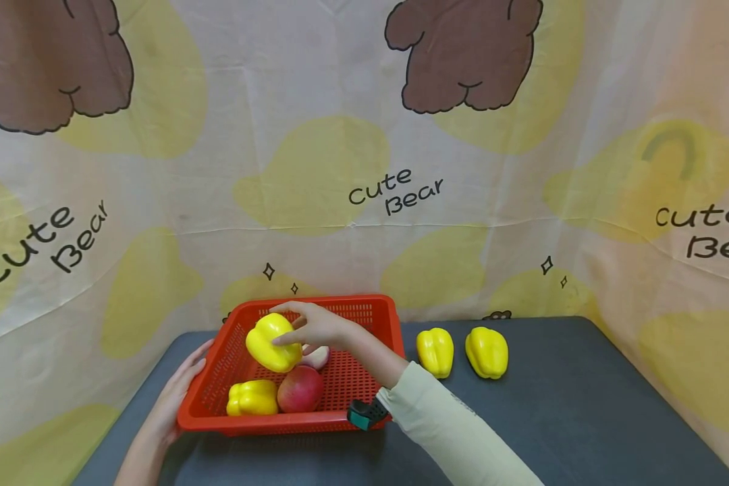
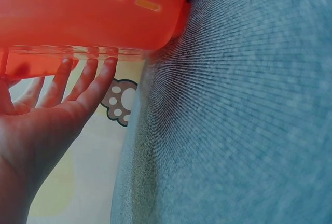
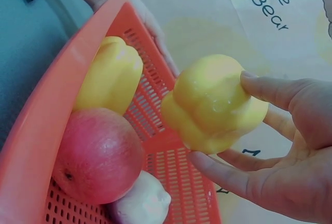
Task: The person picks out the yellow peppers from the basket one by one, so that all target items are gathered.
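Observation:
A yellow bell pepper (image 1: pixel 273 343) is gripped between the thumb and fingers of my right hand (image 1: pixel 312 325), held up over the red basket (image 1: pixel 291 424). The right wrist view shows this pepper (image 3: pixel 215 105) with its lobed end toward the basket. Inside the basket lie another yellow bell pepper (image 1: pixel 252 397), a round pinkish-red fruit (image 1: pixel 300 389) and a white-and-purple bulb-shaped vegetable (image 3: pixel 142 200), partly hidden in the head view. My left hand (image 1: pixel 179 391) rests against the basket's left side, its fingers (image 2: pixel 85 81) extended along the outer wall.
Two more yellow bell peppers (image 1: pixel 435 352) stand on the dark grey table (image 1: pixel 559 405) to the right of the basket. A printed cloth (image 1: pixel 316 243) hangs behind the table. A dark band with a teal-edged device (image 1: pixel 364 414) is on the right wrist.

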Demonstrator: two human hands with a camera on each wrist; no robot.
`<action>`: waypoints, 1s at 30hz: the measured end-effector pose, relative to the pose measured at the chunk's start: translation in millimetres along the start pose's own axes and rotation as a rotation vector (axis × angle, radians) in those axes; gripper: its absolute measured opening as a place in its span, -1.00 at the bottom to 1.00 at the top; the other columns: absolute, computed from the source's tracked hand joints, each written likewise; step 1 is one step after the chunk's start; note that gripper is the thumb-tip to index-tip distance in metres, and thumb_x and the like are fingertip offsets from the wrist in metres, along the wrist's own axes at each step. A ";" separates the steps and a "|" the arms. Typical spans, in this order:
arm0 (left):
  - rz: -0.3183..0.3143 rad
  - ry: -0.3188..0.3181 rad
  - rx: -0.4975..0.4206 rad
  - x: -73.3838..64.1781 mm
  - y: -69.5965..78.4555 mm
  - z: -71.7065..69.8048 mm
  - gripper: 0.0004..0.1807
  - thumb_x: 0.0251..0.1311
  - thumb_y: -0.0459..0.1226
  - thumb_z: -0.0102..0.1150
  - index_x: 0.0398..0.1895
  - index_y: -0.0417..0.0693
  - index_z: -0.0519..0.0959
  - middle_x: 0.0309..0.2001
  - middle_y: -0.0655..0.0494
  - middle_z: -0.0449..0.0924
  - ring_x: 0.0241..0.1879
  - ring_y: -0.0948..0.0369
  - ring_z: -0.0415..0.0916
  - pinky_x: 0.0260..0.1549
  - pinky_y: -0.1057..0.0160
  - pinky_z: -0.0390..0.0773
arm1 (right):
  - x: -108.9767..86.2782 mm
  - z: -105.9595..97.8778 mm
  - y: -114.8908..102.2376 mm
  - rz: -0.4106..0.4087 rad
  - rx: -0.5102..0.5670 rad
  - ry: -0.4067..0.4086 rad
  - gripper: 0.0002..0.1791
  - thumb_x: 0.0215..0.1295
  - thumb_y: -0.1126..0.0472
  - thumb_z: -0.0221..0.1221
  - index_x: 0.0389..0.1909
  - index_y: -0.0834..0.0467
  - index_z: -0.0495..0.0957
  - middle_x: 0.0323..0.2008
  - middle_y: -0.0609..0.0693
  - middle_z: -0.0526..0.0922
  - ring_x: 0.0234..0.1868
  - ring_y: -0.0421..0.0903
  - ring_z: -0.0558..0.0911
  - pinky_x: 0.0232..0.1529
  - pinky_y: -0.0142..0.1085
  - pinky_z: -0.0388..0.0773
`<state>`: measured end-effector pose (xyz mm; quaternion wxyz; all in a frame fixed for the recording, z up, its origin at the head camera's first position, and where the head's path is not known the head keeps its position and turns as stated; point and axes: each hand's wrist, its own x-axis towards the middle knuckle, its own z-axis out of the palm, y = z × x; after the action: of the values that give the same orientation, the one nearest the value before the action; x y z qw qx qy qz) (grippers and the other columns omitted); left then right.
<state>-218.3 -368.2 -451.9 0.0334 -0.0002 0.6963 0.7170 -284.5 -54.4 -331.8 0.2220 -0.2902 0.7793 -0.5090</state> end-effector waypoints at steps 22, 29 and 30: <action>0.029 -0.011 -0.002 -0.4 -2.4 -0.5 -0.34 0.72 0.02 -0.28 0.73 0.17 -0.12 0.14 0.66 0.54 0.06 0.41 0.64 -0.03 0.20 0.74 | -22.7 -3.8 5.0 -0.057 0.020 0.009 -0.35 0.42 0.19 0.36 0.49 0.01 0.44 0.21 0.05 0.58 0.19 -0.02 0.57 -0.12 -0.09 0.78; 0.061 -0.028 -0.014 -0.5 -2.4 0.2 -0.34 0.73 -0.01 -0.29 0.73 0.09 -0.13 0.14 0.62 0.55 0.06 0.39 0.65 -0.03 0.21 0.74 | -30.9 -9.4 7.9 -0.050 0.048 0.031 -0.34 0.41 0.19 0.36 0.50 0.00 0.42 0.24 0.10 0.56 0.20 0.00 0.55 -0.19 -0.16 0.77; 0.063 -0.030 -0.015 -0.5 -2.3 0.2 -0.34 0.73 -0.01 -0.29 0.73 0.09 -0.13 0.14 0.62 0.55 0.06 0.39 0.65 -0.03 0.22 0.74 | -31.8 -10.1 8.5 -0.049 0.046 0.035 -0.34 0.41 0.19 0.37 0.50 0.00 0.43 0.24 0.10 0.56 0.20 0.00 0.55 -0.19 -0.17 0.77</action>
<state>-217.6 -368.0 -454.2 0.0210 0.0322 0.6901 0.7227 -269.6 -23.4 -334.1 0.2025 -0.2953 0.7639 -0.5370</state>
